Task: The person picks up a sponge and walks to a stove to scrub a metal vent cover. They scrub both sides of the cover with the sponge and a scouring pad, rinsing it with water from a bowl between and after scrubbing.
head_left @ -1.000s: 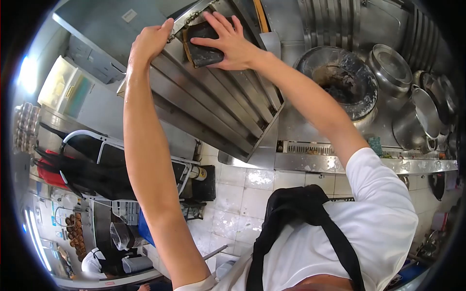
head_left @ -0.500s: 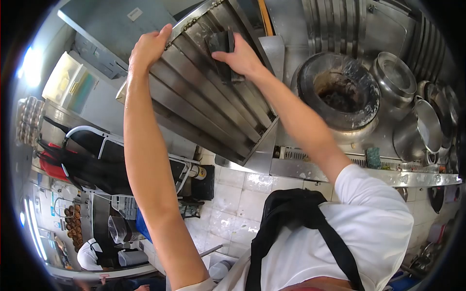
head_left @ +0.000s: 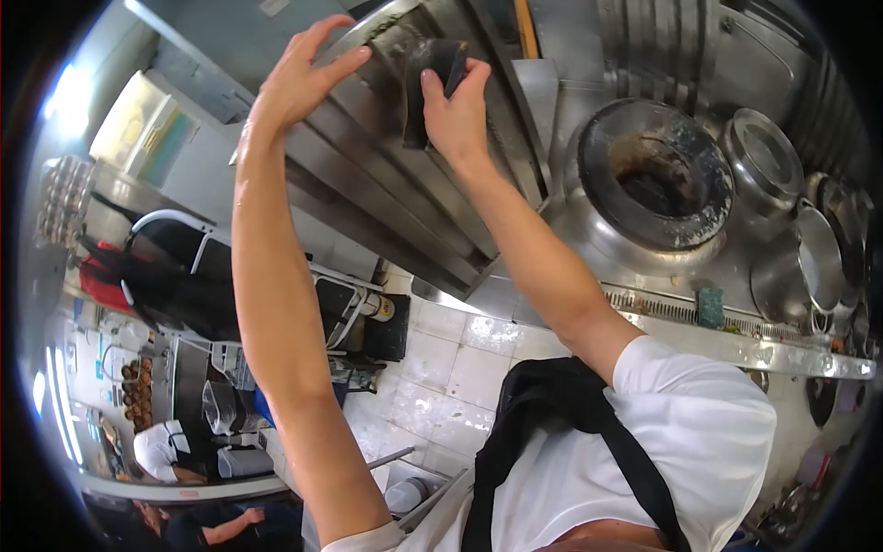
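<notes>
A large ribbed metal baffle filter (head_left: pixel 386 175) is tilted at the upper middle, with greasy residue along its top edge. My left hand (head_left: pixel 299 78) grips that edge, thumb on the near face and fingers spread beyond it. My right hand (head_left: pixel 457 115) is closed around a dark, flat scrubbing pad (head_left: pixel 418 87), which lies against the filter's ribs near the top. The pad's underside is hidden.
Right of the filter sits a round burner (head_left: pixel 653 175) with a blackened ring. Metal pots (head_left: pixel 800 262) stand beyond it. A green scouring pad (head_left: pixel 709 307) rests at the counter's drain grate (head_left: pixel 644 304). Lower left, another person (head_left: pixel 161 451) is visible. The tiled floor (head_left: pixel 432 368) looks wet.
My right hand has shifted the pad slightly upward along the filter. My left thumb and fingers have spread wider at the edge. The view has turned a little.
</notes>
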`<state>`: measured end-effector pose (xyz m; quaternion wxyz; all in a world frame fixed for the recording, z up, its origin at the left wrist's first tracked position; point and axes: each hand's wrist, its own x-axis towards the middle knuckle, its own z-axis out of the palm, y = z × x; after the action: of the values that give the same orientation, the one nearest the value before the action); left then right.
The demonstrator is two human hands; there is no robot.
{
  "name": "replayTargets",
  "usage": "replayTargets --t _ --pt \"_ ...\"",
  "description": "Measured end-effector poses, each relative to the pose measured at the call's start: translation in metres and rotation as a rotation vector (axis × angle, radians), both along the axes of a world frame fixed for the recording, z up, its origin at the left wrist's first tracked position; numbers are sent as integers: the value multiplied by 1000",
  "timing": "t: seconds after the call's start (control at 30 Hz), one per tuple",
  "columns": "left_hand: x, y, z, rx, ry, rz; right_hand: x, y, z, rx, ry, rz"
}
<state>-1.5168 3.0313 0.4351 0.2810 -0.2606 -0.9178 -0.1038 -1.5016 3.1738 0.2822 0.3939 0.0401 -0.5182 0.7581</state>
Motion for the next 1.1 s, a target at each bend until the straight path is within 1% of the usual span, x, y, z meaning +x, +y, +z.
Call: replayTargets --t 0.03,0.07,0.1,0.13,0.2,0.23,0.27,0.3,0.33,0.37,0.4,0.47,0.5,0.53,0.57,0.6,0.63,0.67,0.7,0.77,0.8,0.83,0.87,0.93,0.97,1.0,1.03,1.07,1.1 --pt "-3 -9 1 -5 77 -212 -5 -7 7 48 27 -135" --pt "-19 -11 3 -112 93 -271 -9 -17 14 97 63 -249" --pt "-21 -20 9 -227 117 -272 -6 -16 20 180 75 -271" --pt "14 -5 15 -10 -275 -165 7 -19 34 232 3 -278" --pt "-36 -27 1 -216 173 -547 19 -22 55 110 221 -17" --pt "-33 -21 3 -201 -93 -253 8 -30 52 59 248 -248" --pt "-15 -18 5 -103 -222 -23 -11 -29 43 107 271 -220" --pt "-14 -19 7 -67 -337 76 -16 -35 41 44 204 -207" --pt "-27 -21 7 -68 -426 71 -18 -37 40 -10 128 -213" --pt "-16 -21 9 -27 -401 39 -26 -35 39 -61 65 -226" --pt "-19 -21 11 -19 -465 43 -28 -36 38 -112 -3 -241" --pt "-31 -18 12 -95 -517 14 -2 -44 53 -358 70 2" --pt "-17 -22 16 -86 -510 37 18 -55 60 -386 83 118" --pt "0 -20 18 -6 -529 68 27 -59 63 -385 83 132" --pt "11 -18 19 71 -553 86 30 -59 64 -442 88 281" --pt "12 -20 18 75 -552 83 29 -58 64 -495 98 430" --pt "11 -21 17 114 -559 83 24 -51 60 -519 92 672" --pt "10 -20 15 148 -571 79 -6 -40 44 -518 92 664" --pt "13 -21 15 145 -574 68 -48 -26 20 -486 121 805" --pt "12 -21 15 169 -522 33 -62 -12 7 -450 148 922" --pt "2 -21 14 72 -471 16 -42 -16 11 -344 162 828" --pt "-6 -21 12 43 -442 6 -26 -21 17 -239 177 737" --pt "-12 -21 10 15 -414 -1 -20 -24 20 -239 175 720" --pt "-14 -23 15 -37 -421 -3 -18 -32 23 -157 253 565" --pt "-14 -22 15 -84 -428 0 -21 -33 25 -8 240 386" --pt "-6 -20 22 -163 -438 -10 -13 -37 31 70 222 186" --pt "-6 -20 22 -110 -465 7 -8 -31 36 277 151 -23" --pt "-4 -21 22 -57 -490 33 -11 -34 33 283 169 -231" --pt "0 -24 24 -59 -487 25 -14 -38 31 279 163 -447"
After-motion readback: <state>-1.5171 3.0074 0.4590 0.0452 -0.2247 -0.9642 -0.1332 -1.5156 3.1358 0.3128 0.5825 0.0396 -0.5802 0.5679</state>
